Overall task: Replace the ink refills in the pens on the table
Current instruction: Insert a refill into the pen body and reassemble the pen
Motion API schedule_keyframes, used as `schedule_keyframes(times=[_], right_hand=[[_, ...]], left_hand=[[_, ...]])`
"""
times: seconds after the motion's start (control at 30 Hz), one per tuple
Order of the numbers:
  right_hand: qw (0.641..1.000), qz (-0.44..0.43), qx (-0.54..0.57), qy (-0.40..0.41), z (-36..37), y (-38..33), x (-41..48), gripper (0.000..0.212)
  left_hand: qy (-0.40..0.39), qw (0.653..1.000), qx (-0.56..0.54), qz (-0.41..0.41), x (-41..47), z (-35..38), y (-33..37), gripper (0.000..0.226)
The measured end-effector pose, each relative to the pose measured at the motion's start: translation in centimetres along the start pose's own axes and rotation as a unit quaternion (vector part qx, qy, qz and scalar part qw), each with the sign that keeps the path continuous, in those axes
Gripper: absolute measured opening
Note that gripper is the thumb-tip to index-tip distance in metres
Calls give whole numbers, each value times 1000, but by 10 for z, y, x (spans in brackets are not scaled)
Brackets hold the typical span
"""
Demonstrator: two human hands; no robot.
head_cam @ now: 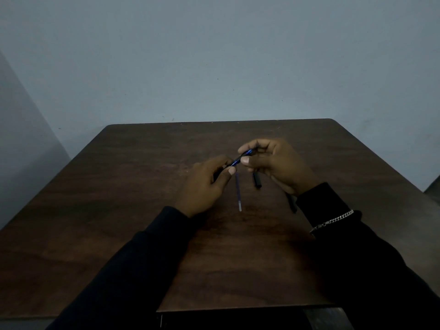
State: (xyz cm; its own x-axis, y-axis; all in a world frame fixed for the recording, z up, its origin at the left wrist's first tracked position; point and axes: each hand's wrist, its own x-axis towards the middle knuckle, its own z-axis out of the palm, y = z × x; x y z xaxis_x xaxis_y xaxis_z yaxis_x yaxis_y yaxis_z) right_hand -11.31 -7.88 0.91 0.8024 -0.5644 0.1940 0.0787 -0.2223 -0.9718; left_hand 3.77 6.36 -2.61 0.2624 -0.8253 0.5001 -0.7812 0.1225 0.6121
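Observation:
A blue pen (239,158) is held slanted above the middle of the dark wooden table (119,186). My left hand (204,186) pinches its lower end and my right hand (278,163) pinches its upper end. A thin blue ink refill (238,194) with a pale tip lies on the table just below the pen, between my hands. A black pen part (257,181) lies under my right hand. Another black pen piece (292,203) lies by my right wrist, partly hidden by the sleeve.
A grey-blue wall (214,55) stands right behind the table's far edge. The near table edge (238,310) runs below my forearms, and a dark object sits beneath it. The scene is dim.

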Motion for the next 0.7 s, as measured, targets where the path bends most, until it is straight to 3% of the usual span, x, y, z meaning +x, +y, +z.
schedule_keyframes(times=[0.5,0.57,0.7], right_hand=[[991,-13,119,61,-20,-5,5,19],[992,-14,82,94,-24,-4,7,22],[979,11,-125,161,-30,2,7,35]], left_hand=[[14,999,-38,-35,1,0,-3,23],[21,998,-37,-37,2,0,-5,24],[26,998,-30,-41,1,0,-5,25]])
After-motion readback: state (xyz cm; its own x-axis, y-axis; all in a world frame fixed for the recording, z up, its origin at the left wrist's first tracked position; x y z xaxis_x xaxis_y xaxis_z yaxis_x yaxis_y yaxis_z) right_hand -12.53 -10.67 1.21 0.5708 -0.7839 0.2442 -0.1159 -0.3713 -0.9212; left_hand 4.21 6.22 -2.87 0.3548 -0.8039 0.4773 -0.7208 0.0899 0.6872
